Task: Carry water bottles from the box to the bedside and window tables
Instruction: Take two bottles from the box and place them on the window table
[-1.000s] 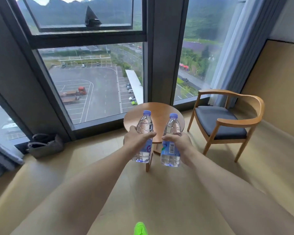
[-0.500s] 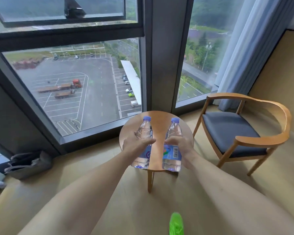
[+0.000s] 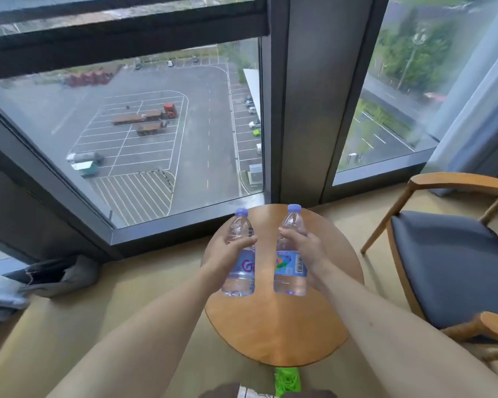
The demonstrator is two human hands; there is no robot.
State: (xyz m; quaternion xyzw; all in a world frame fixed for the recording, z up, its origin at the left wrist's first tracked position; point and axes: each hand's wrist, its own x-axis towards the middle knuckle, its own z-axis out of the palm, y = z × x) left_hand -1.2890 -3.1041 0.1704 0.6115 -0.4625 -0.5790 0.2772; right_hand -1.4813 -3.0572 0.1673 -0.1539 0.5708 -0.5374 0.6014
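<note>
Both hands grip clear bottles upright over my round wooden table: left hand wraps the left bottle, right hand the right bottle. Lilac caps, blue labels; chair at three o'clock.

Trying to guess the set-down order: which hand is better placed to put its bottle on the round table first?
Either, barely. The left hand and right hand each grip an upright bottle over the round table, side by side.
</note>
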